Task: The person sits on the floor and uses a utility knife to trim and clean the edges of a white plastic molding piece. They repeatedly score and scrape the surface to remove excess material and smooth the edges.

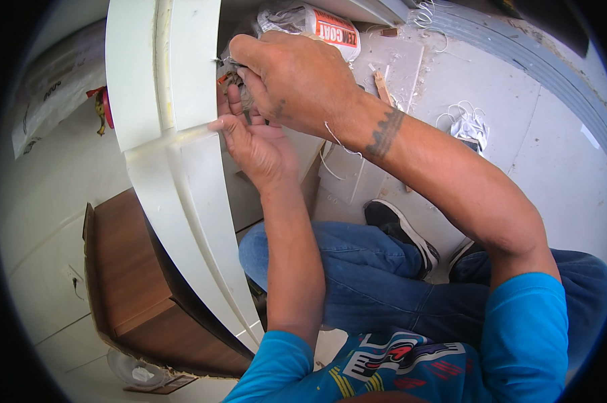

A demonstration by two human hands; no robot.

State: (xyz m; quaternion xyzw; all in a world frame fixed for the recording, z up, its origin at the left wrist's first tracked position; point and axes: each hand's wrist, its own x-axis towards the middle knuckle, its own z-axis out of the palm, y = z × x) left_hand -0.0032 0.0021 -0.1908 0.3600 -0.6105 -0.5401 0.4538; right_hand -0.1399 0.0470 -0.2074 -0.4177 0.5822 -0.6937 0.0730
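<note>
A tall white panel (199, 54) with a grooved edge stands upright on my left, with a seam partway along it. My right hand (293, 84) is closed at the panel's side edge, its fingers bent around something I cannot make out; a small greyish piece shows below them. Just under it, my left hand (263, 151) is turned palm up, its fingers apart and slightly curled. The left thumb tip reaches the panel near the seam. What lies behind my right hand is mostly hidden.
A white and orange bag (337, 33) lies beyond my hands. On the floor are a wood strip (383, 87), a crumpled white cloth (471, 127) and loose white wire (426, 17). A brown wooden cabinet (132, 248) stands left of the panel. A metal track (532, 64) runs along the far right.
</note>
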